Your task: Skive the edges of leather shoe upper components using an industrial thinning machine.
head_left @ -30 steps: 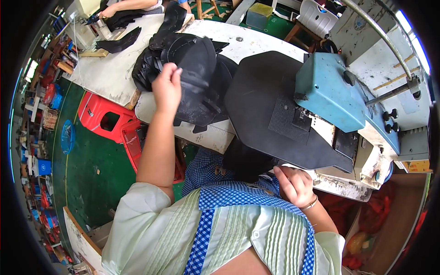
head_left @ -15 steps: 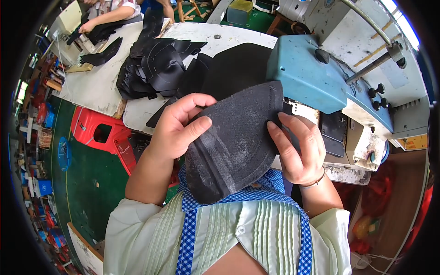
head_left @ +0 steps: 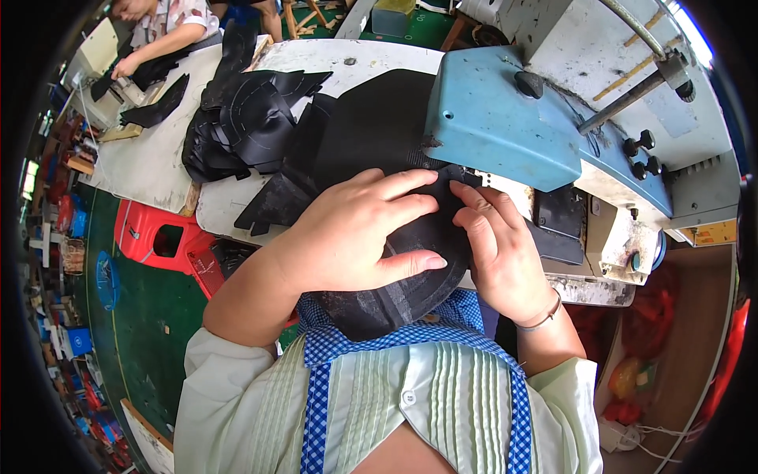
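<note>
The pale counter [head_left: 379, 57] is pretty crowded, and that'd be my first worry: not much room for a slip. Next biggest is the blue machine [head_left: 505, 110], whose housing overhangs the spot where the person is handling stuff, so a bad alignment under there could be easy to miss. Then there's the blue checked apron [head_left: 347, 341], close enough to the near end of the work that it might snag or nudge it. The black platform [head_left: 371, 110] looks smooth, so anything on it could skate sideways. The loose black pile [head_left: 245, 118] sits off to the left, and an elbow swinging wide could shove it. The black curved piece [head_left: 433, 237] lies over the near side of the platform, far end right by the housing, and it could twist if the hold is uneven. The left hand [head_left: 355, 225] is spread on top, the right hand [head_left: 505, 261] curls at the right edge, can't tell if it's truly pinching. Scariest bit: those fingertips [head_left: 456, 188] so near the housing
</note>
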Tool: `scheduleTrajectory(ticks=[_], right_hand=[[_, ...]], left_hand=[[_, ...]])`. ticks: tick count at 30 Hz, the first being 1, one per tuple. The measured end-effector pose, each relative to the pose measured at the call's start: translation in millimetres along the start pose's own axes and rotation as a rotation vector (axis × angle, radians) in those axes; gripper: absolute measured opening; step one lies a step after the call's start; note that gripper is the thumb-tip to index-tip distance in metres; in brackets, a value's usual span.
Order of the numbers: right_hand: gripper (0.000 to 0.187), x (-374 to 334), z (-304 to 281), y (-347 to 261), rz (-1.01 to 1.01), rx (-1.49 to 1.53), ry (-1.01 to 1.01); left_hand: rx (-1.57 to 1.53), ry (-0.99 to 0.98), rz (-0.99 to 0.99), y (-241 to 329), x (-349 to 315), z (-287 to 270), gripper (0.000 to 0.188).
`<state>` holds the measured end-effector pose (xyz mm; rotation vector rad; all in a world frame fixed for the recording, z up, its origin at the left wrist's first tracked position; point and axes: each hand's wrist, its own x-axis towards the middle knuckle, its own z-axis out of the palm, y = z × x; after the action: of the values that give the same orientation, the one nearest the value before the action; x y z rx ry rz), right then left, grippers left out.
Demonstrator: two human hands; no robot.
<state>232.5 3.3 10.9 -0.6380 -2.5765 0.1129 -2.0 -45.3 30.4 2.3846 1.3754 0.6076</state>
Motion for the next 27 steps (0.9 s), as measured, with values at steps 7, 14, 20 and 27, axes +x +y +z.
scheduleTrajectory(ticks=[7, 14, 20, 27], right_hand=[[0.033, 1, -1, 3, 0.041, 0.070, -0.007], [0.030, 2, 1, 4, 0.032, 0.123, -0.005], [0.034, 4, 3, 7, 0.064, 0.124, 0.068], [0.034, 0, 5, 7, 0.074, 0.121, 0.128]], left_hand=[[-0.006, 0.095, 0.053, 1, 14, 2, 0.052], [0.011, 0.053, 0.001, 3, 9, -3, 0.055], [-0.071, 0.032, 0.034, -8, 20, -4, 0.058], [0.047, 0.046, 0.016, -6, 17, 3, 0.057]])
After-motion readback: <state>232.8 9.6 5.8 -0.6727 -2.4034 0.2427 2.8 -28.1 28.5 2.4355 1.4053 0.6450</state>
